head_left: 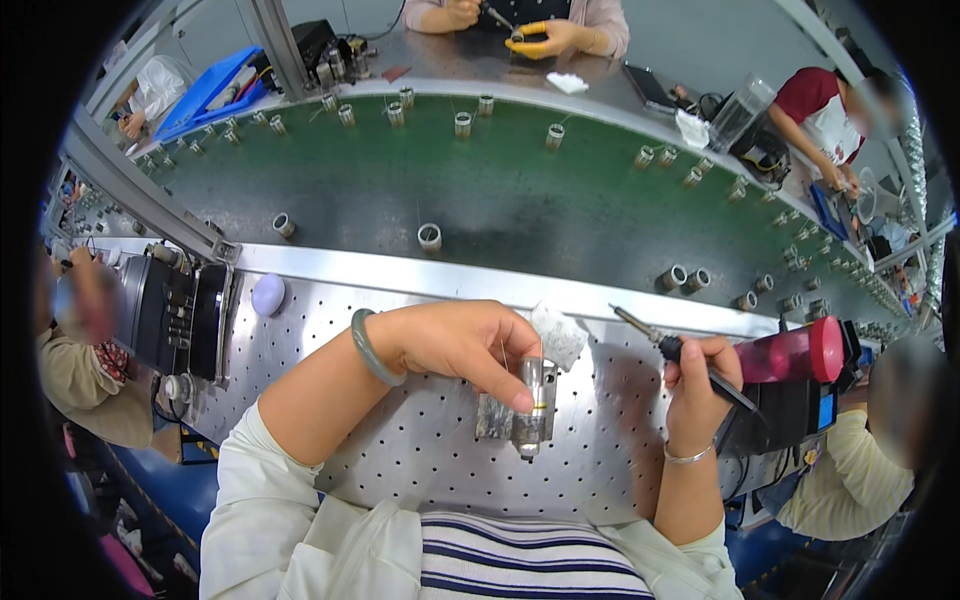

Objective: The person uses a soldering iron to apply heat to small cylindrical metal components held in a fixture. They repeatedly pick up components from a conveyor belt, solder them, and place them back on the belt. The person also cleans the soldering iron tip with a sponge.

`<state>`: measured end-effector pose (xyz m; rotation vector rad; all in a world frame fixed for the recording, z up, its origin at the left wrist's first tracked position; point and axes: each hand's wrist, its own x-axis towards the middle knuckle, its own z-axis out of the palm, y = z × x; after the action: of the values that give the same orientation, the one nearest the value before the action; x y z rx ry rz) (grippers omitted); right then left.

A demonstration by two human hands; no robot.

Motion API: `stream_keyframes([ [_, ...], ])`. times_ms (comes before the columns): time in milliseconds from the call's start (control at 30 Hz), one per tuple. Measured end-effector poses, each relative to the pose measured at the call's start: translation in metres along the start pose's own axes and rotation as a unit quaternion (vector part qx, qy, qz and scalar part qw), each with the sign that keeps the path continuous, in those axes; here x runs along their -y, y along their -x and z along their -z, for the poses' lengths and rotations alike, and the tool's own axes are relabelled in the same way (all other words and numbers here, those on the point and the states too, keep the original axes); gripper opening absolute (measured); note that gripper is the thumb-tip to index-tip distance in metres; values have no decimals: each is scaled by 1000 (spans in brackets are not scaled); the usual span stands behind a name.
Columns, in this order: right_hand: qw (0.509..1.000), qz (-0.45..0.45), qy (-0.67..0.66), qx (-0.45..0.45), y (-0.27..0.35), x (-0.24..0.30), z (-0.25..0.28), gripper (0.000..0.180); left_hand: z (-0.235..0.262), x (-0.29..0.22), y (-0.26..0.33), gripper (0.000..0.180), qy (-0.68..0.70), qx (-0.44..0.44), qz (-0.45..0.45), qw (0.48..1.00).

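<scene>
My left hand (pixel 462 345), with a green bangle on the wrist, reaches across the perforated metal worktop (pixel 400 450) and pinches a small cylindrical metal part (pixel 533 400) held upright in a little fixture (pixel 512 425). My right hand (pixel 700 385) grips a soldering iron (pixel 665 345) like a pen, its tip pointing up and left, lifted away from the part. A crumpled white scrap (pixel 558 335) lies just behind the part.
A green conveyor belt (pixel 500 190) carries several small metal cylinders behind the worktop. A pink bottle (pixel 795 352) lies at the right. A black device (pixel 170 310) and a lilac round object (pixel 268 294) stand at the left. Other people work around the belt.
</scene>
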<state>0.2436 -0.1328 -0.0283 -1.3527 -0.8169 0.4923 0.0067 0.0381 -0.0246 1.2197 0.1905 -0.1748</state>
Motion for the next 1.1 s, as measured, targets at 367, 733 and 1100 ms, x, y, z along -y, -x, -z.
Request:
stream_keyframes([
  [367,961,41,-190,198,16,23,-2,26,-23,2,12,45,101,-123,-156,975],
  [733,945,108,-159,265,14,21,0,22,-30,3,9,27,78,-138,-192,968],
  [1100,942,133,-139,275,13,19,-2,24,-33,-1,9,20,44,-144,-187,971],
])
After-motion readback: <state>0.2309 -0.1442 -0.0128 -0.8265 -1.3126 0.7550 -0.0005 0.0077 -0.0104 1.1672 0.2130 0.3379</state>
